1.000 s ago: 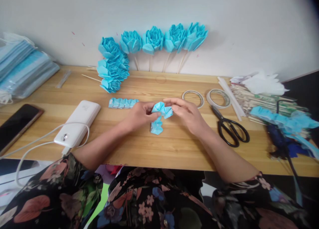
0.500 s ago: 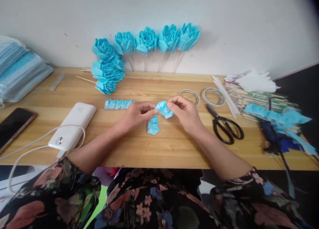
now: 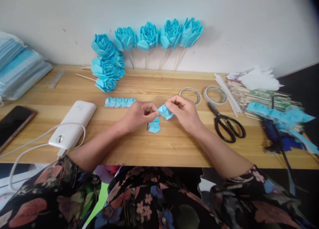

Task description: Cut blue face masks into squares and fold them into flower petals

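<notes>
A folded strip of light blue, petal-like material is held up between my two hands just above the table. My left hand pinches one side of it between thumb and fingertips. From the right, my right hand grips the upper edge, thumb against the fingers. Another part of blue folded petals hangs or lies just below; I cannot tell whether it joins the held piece. Beside my left hand, a row of blue folded pieces lies flat, its right end close to the knuckles.
Blue paper-like roses on sticks lean on the wall, and more lie at left. Tape rolls, black scissors and wooden sticks are at right. A white power bank, phone and stacked face masks are at left.
The held blue piece has tilted and shifted slightly right, with both hands still pinching it. The lower blue petals have turned a little. The whole view has moved slightly.
</notes>
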Motion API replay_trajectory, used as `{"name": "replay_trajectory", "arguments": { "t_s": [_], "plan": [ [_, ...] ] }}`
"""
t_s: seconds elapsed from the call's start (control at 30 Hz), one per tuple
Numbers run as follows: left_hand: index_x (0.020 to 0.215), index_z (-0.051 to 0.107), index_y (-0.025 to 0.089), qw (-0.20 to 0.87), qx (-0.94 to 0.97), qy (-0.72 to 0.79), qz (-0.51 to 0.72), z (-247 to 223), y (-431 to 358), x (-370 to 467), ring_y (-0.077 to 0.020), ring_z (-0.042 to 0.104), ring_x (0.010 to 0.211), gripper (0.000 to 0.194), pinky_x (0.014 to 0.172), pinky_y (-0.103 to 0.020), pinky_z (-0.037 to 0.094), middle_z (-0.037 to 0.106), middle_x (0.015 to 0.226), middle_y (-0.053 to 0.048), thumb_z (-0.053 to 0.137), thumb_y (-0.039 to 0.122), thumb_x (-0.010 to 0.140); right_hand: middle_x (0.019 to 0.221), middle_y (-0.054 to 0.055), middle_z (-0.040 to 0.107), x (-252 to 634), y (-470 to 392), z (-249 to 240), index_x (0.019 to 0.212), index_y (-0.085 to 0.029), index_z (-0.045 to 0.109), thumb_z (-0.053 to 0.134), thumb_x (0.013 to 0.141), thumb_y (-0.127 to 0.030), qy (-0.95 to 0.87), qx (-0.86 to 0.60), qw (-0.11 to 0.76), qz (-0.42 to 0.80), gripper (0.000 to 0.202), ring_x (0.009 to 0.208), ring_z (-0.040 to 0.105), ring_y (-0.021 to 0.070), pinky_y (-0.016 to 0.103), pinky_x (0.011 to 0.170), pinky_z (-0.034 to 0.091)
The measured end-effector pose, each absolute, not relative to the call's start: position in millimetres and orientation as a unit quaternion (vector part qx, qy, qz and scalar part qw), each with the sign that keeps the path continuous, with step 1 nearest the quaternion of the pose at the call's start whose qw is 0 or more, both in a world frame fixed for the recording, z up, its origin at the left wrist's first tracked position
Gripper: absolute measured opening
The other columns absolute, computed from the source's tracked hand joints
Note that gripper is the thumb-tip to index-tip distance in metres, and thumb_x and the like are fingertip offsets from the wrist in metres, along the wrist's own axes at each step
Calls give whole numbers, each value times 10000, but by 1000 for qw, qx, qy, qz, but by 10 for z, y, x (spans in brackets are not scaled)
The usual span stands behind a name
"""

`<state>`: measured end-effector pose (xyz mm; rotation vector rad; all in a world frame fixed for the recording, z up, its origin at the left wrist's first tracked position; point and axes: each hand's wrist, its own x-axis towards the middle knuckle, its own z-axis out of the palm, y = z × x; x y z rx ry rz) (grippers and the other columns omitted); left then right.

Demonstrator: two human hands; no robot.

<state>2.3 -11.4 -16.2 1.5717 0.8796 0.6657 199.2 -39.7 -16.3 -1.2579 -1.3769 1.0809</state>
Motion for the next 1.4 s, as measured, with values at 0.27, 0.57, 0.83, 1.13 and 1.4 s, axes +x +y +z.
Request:
{"name": "replay_trajectory", "arguments": {
  "t_s": [0.27, 0.57, 0.83, 1.13, 1.4],
  "plan": [
    [707, 618, 147, 604, 645, 384, 269, -106, -99, -3, -66, 520, 489, 220, 495, -187, 404, 610, 565, 29, 720, 334, 764, 818, 13, 695, 2098, -346, -217, 820, -215, 737, 678, 873, -476, -545, -488, 449, 513, 272, 781, 618, 155, 292, 730, 493],
    [693, 601, 151, 587, 635, 406, 297, -94, -72, 3, -46, 416, 440, 211, 439, -186, 318, 517, 505, 55, 689, 331, 757, 788, -6, 670, 2107, -330, -237, 791, -217, 731, 671, 889, -486, -536, -480, 457, 523, 293, 746, 584, 132, 281, 748, 475],
    [734, 666, 133, 576, 644, 416, 285, -101, -80, 6, -47, 407, 438, 231, 433, -187, 311, 534, 510, 40, 690, 360, 774, 693, -23, 642, 2074, -343, -199, 758, -205, 716, 742, 803, -400, -530, -512, 468, 487, 202, 647, 543, 119, 271, 656, 448],
    [942, 761, 125, 396, 651, 496, 415, -13, 121, -315, -85, 465, 516, 280, 504, -211, 375, 602, 611, 2, 633, 349, 833, 672, -17, 656, 2170, -240, -267, 720, -193, 713, 760, 757, -414, -460, -534, 484, 518, 229, 627, 557, 117, 278, 650, 454],
    [940, 776, 152, 182, 759, 562, 274, 53, 279, -588, -153, 561, 666, 269, 607, -264, 346, 722, 780, -57, 560, 301, 878, 652, -8, 658, 1995, 16, -124, 737, -187, 751, 758, 743, -450, -523, -559, 372, 525, 263, 598, 529, 116, 279, 606, 410]
  ]
}}
